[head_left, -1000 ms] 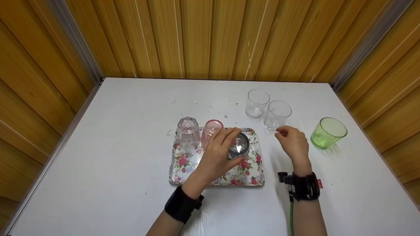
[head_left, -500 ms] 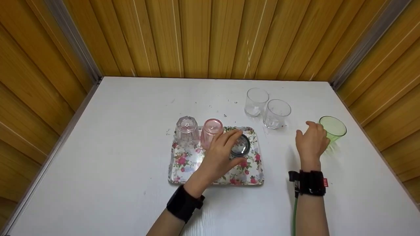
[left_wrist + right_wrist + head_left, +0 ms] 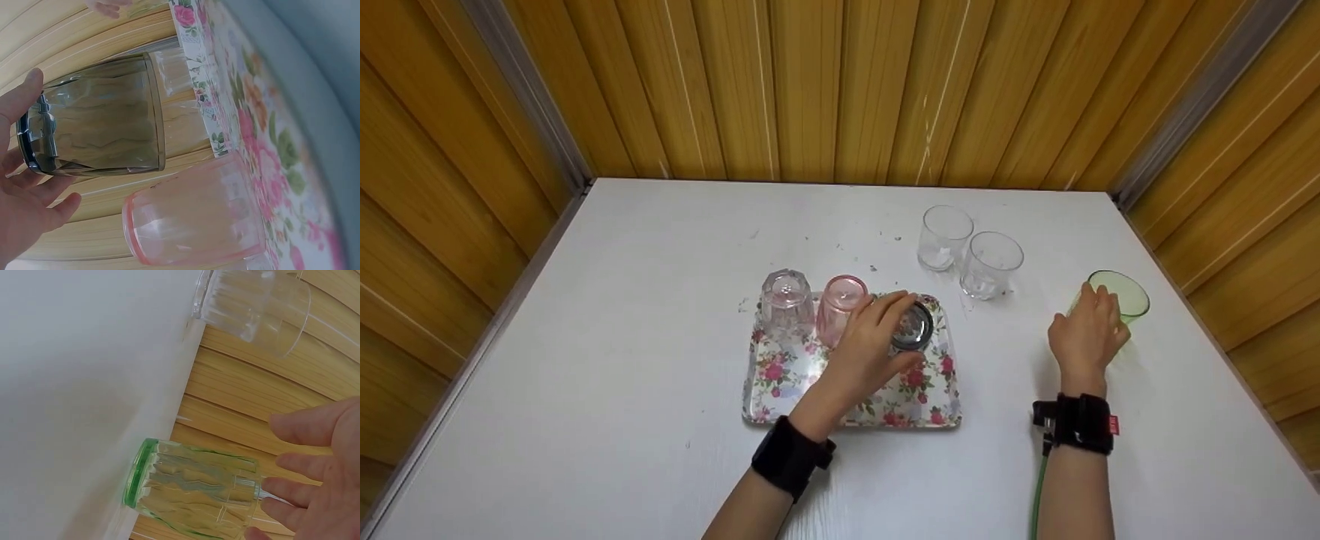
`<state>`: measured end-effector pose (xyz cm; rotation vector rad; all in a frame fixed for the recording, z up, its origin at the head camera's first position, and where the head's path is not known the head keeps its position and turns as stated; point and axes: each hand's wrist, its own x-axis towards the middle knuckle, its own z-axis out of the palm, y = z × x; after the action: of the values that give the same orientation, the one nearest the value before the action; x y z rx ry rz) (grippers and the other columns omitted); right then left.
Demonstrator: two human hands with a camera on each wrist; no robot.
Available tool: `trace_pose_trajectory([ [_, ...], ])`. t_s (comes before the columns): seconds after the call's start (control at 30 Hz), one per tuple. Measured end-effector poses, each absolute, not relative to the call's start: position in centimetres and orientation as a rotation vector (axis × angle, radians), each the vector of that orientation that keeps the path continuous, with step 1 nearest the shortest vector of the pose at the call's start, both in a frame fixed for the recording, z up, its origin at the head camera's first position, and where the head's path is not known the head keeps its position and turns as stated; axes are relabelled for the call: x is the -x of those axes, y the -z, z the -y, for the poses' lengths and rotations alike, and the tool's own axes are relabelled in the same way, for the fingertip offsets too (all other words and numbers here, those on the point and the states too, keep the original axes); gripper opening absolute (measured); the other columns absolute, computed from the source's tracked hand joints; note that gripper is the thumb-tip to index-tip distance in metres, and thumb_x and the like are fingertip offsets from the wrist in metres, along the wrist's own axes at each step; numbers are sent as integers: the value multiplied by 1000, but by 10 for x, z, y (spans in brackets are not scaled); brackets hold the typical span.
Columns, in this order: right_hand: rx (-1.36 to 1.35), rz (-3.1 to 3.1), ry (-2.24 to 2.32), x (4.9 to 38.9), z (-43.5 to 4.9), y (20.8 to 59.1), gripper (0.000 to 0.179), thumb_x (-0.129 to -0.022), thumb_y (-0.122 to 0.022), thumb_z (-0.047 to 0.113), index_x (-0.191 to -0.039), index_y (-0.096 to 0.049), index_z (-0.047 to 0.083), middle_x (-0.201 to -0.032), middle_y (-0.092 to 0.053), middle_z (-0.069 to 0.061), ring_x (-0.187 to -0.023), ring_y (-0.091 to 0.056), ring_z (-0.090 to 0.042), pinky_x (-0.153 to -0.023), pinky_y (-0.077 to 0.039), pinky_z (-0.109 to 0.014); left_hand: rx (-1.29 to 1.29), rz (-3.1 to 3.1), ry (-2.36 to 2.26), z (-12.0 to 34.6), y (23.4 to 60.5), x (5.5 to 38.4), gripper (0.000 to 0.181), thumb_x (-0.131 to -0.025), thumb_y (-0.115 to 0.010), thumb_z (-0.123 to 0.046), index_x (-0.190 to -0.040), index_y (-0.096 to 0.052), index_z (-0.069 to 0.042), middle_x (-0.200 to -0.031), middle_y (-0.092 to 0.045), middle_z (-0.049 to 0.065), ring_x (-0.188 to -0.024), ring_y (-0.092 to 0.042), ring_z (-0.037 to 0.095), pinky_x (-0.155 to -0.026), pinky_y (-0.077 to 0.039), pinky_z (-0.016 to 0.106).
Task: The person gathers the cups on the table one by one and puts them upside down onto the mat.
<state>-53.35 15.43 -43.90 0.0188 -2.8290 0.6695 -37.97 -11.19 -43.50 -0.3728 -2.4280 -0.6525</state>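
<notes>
My left hand (image 3: 864, 349) holds a smoky dark-grey glass (image 3: 101, 115) by its base end, thumb on one side and fingers on the other. The glass is upside down, its rim over the floral tray (image 3: 802, 405); whether it touches the tray I cannot tell. Beside it a pink glass (image 3: 834, 315) stands upside down on the tray, left of it a clear faceted glass (image 3: 787, 300), also inverted. At the right my right hand (image 3: 1086, 334) is by an upright green glass (image 3: 194, 486), its fingers spread and loosely bent near the rim, not wrapped round it.
Two upright clear glasses, a rear one (image 3: 945, 240) and a nearer one (image 3: 990, 266), stand close together behind the tray's right side. The white table (image 3: 585, 337) is bounded by wood-look panels (image 3: 810, 90) at the back and sides.
My right hand has moved right, from beside the nearer clear glass to the green glass, its fingers spreading. My left hand stays almost in place at the dark-grey glass.
</notes>
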Motion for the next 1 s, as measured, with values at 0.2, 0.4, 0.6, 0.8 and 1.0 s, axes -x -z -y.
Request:
trace_pose_trajectory([
  [0.2, -14, 2849, -634, 536, -155, 443, 55, -86, -49, 2, -137, -29, -7, -140, -26, -29, -134, -15, -41, -100, -13, -62, 365, 2470, 659, 113, 434, 387, 74, -74, -73, -35, -135, -39, -9, -133, -46, 7, -123, -43, 20, -109, -27, 39],
  [0.4, 8, 2773, -613, 535, -154, 446, 49, -85, -49, 0, -133, -38, -4, -130, -39, -27, -125, -29, -40, -100, -15, -56, 341, 2503, 645, 114, 433, 396, 73, -74, -72, -36, -134, -40, -8, -132, -46, 7, -122, -44, 20, -109, -28, 36],
  [0.6, 28, 2659, -581, 534, -152, 448, 39, -85, -47, -1, -124, -49, -2, -114, -50, -28, -110, -42, -42, -100, -16, -53, 334, 2485, 673, 114, 434, 406, 74, -72, -76, -33, -132, -42, -8, -130, -48, 7, -116, -49, 22, -103, -35, 33],
  [0.8, 56, 2547, -549, 535, -153, 450, 32, -83, -45, -5, -112, -58, -3, -100, -57, -27, -97, -49, -42, -103, -10, -54, 327, 2484, 712, 112, 437, 413, 75, -70, -77, -31, -132, -43, -7, -128, -48, 7, -114, -51, 21, -98, -40, 33],
  [1.0, 93, 2549, -501, 536, -155, 450, 30, -85, -43, -6, -107, -63, -4, -99, -58, -26, -96, -51, -41, -105, -9, -54, 313, 2505, 779, 111, 438, 421, 73, -72, -76, -30, -133, -42, -8, -129, -47, 7, -115, -51, 20, -97, -41, 32],
])
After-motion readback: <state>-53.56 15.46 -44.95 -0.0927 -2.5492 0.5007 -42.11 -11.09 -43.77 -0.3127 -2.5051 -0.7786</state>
